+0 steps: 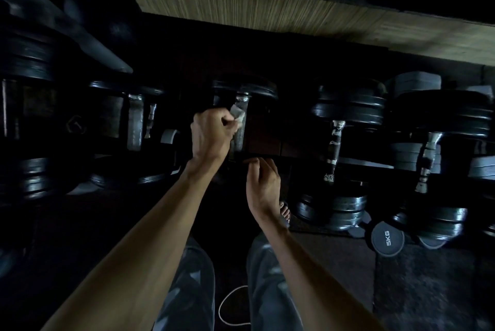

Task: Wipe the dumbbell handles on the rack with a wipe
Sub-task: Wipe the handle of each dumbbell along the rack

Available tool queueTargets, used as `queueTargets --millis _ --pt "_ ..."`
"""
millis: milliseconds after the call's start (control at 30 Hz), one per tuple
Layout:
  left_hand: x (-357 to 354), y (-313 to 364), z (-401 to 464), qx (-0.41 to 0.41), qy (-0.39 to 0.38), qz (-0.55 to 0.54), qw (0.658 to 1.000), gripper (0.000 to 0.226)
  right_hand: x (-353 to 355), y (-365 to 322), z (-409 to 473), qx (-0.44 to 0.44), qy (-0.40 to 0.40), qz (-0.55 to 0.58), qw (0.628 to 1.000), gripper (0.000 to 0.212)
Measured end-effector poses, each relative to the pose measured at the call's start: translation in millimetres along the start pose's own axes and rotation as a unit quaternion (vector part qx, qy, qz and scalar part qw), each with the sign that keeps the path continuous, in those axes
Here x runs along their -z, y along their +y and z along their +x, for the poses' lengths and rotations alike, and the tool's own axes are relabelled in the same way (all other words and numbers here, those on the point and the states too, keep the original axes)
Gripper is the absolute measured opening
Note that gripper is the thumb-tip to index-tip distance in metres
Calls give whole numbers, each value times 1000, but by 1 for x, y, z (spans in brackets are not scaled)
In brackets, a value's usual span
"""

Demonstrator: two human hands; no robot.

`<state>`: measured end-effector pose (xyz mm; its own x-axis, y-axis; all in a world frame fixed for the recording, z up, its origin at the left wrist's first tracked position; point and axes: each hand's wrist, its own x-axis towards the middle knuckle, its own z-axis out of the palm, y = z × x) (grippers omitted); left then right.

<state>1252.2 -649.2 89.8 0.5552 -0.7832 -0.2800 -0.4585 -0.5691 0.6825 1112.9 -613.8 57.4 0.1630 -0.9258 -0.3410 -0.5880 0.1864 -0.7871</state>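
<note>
Dim rack [267,140], two hands: left hand [211,135] clutching one wipe [237,113] (against a handle [239,127]), right hand [262,186] loose, empty.

1 head-worn camera looks steeply down, close over the dumbbell rack [267,148].

The wipe [237,114] is pale grey-white, pinched in the left hand [211,135] against a dull silver dumbbell handle [239,127]. Right of that handle, two more handles [334,148] show silver with dark patches. The dumbbell plates [348,105] right of it are glossy black. Further right and lower, a round black weight [387,240] carries white "5KG" lettering. Above the handle runs a tan wooden board [267,9] with fine streaked grain. Below it, the trousers [187,290] are grey with paler blotches.
</note>
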Motion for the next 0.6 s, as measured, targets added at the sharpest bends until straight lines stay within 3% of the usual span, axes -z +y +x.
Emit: queueTargets --millis 100,233,467,600 --pt "-3 -6 -8 -3 -10 25 1000 17 2 4 2 -17 -21 3 1000 33" --pt "-4 -15 -32 19 -64 35 997 23 1 6 1 -38 -25 17 999 32" --pt "-11 11 20 -16 31 19 999 18 3 2 -2 -14 -21 10 1000 40" --pt "-13 -11 -14 -51 -24 65 996 18 3 4 -3 -10 -17 22 1000 43"
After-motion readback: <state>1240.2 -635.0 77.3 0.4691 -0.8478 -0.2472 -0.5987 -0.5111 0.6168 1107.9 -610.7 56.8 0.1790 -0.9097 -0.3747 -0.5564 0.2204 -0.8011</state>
